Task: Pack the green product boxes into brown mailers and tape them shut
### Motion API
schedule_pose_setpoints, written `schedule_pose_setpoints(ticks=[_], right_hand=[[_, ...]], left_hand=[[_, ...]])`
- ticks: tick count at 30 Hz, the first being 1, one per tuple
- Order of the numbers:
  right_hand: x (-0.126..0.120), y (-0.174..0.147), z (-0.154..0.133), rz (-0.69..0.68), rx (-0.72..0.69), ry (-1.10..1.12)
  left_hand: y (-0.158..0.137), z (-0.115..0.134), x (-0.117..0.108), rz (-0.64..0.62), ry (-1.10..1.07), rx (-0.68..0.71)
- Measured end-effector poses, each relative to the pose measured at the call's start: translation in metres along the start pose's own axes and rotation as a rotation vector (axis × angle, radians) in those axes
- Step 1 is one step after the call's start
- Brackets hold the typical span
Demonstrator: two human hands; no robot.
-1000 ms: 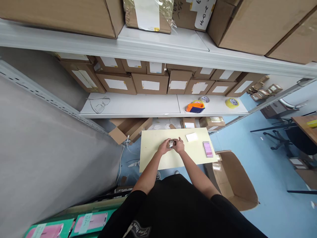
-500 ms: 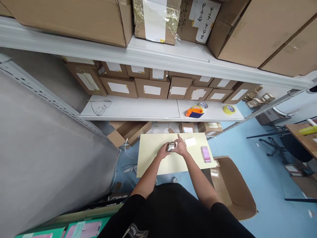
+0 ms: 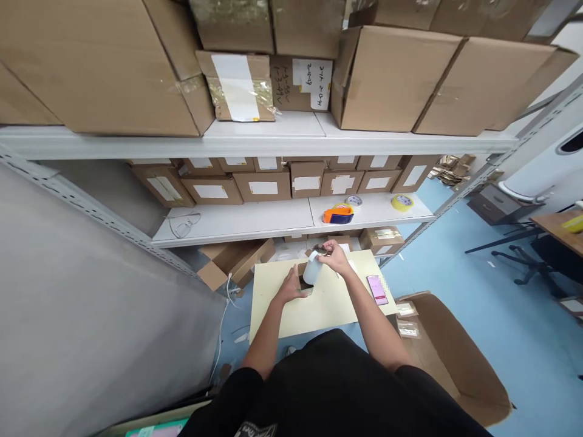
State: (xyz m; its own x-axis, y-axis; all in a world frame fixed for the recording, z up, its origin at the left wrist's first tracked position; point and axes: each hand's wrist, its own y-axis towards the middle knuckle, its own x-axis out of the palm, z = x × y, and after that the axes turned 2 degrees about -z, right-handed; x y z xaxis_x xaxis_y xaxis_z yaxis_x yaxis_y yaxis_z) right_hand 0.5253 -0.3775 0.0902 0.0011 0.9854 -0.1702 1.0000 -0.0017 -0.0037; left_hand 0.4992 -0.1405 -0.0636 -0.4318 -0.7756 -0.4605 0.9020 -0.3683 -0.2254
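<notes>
My left hand [image 3: 288, 287] is closed around a small open box [image 3: 300, 276], dark inside with a pale lower edge. A pale, translucent, bottle-like item [image 3: 312, 271] with a white band leans at the box, its lower end partly inside or in front; I cannot tell which. My right hand [image 3: 335, 257] grips it near its upper end, where a dark, shiny rounded part [image 3: 320, 249] shows by the fingertips. Both hands are above a cream-coloured table [image 3: 273, 315]. A pink-screened phone [image 3: 377, 289] lies at the table's right side.
Ahead stands a white shelf [image 3: 237, 223] with labelled cartons [image 3: 263, 186], glasses [image 3: 183, 226], an orange tape dispenser [image 3: 337, 214] and a yellow tape roll [image 3: 402, 202]. An open carton [image 3: 460, 346] is at the right, another open box [image 3: 237, 264] behind the table's left.
The hands have moved apart, the right one up and the left one down. The pale item and the box now show between them. My view has tilted upward.
</notes>
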Motion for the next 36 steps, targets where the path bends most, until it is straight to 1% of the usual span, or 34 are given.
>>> schedule_pose_setpoints(ticks=[1, 3, 5, 8, 9, 11, 15, 17, 19, 20, 21, 23, 25, 26, 27, 28, 31, 32, 34, 36], right_hand=[[-0.002, -0.001, -0.003, -0.007, -0.004, 0.021], [-0.004, -0.003, -0.009, -0.025, -0.014, 0.057], [-0.003, -0.005, -0.015, -0.020, -0.029, 0.080], [0.002, -0.008, -0.022, 0.011, -0.044, 0.094], [0.004, -0.009, -0.023, 0.017, -0.045, 0.103], [0.005, -0.011, -0.026, -0.010, -0.047, 0.140], [0.002, -0.013, -0.028, -0.140, -0.072, 0.236], [0.000, -0.015, -0.029, -0.175, -0.083, 0.248], [-0.001, -0.017, -0.032, -0.204, -0.093, 0.236], [-0.001, -0.019, -0.034, -0.199, -0.101, 0.212], [0.000, -0.022, -0.037, -0.164, -0.106, 0.169], [0.001, -0.028, -0.042, -0.010, -0.097, 0.027], [0.002, -0.034, -0.047, 0.157, -0.066, -0.127], [0.001, -0.037, -0.048, 0.198, -0.057, -0.172], [-0.001, -0.039, -0.049, 0.198, -0.062, -0.180], [-0.003, -0.040, -0.048, 0.162, -0.082, -0.150], [-0.011, -0.040, -0.044, -0.024, -0.172, 0.019], [-0.012, -0.039, -0.042, -0.060, -0.188, 0.057], [-0.012, -0.038, -0.040, -0.052, -0.189, 0.076], [-0.009, -0.038, -0.040, 0.032, -0.163, 0.044]], left_hand=[[-0.008, 0.014, -0.010, 0.033, -0.047, 0.013], [-0.023, 0.048, -0.025, 0.074, -0.158, 0.110], [-0.033, 0.087, -0.032, 0.133, -0.221, 0.195], [-0.034, 0.139, -0.026, 0.285, -0.201, 0.192], [-0.032, 0.152, -0.023, 0.340, -0.192, 0.171], [-0.030, 0.168, -0.018, 0.413, -0.186, 0.151], [-0.036, 0.177, -0.018, 0.485, -0.166, 0.163], [-0.041, 0.179, -0.019, 0.515, -0.133, 0.173], [-0.044, 0.183, -0.016, 0.520, -0.135, 0.186], [-0.045, 0.185, -0.013, 0.513, -0.152, 0.192], [-0.045, 0.188, -0.010, 0.508, -0.171, 0.196], [-0.043, 0.193, -0.002, 0.531, -0.178, 0.193], [-0.041, 0.197, 0.005, 0.605, -0.137, 0.174], [-0.040, 0.198, 0.007, 0.635, -0.117, 0.164], [-0.039, 0.200, 0.008, 0.649, -0.107, 0.158], [-0.038, 0.201, 0.008, 0.646, -0.108, 0.154], [-0.037, 0.204, 0.007, 0.576, -0.144, 0.157], [-0.038, 0.204, 0.008, 0.560, -0.151, 0.159], [-0.038, 0.204, 0.010, 0.562, -0.154, 0.172], [-0.039, 0.203, 0.014, 0.579, -0.157, 0.194]])
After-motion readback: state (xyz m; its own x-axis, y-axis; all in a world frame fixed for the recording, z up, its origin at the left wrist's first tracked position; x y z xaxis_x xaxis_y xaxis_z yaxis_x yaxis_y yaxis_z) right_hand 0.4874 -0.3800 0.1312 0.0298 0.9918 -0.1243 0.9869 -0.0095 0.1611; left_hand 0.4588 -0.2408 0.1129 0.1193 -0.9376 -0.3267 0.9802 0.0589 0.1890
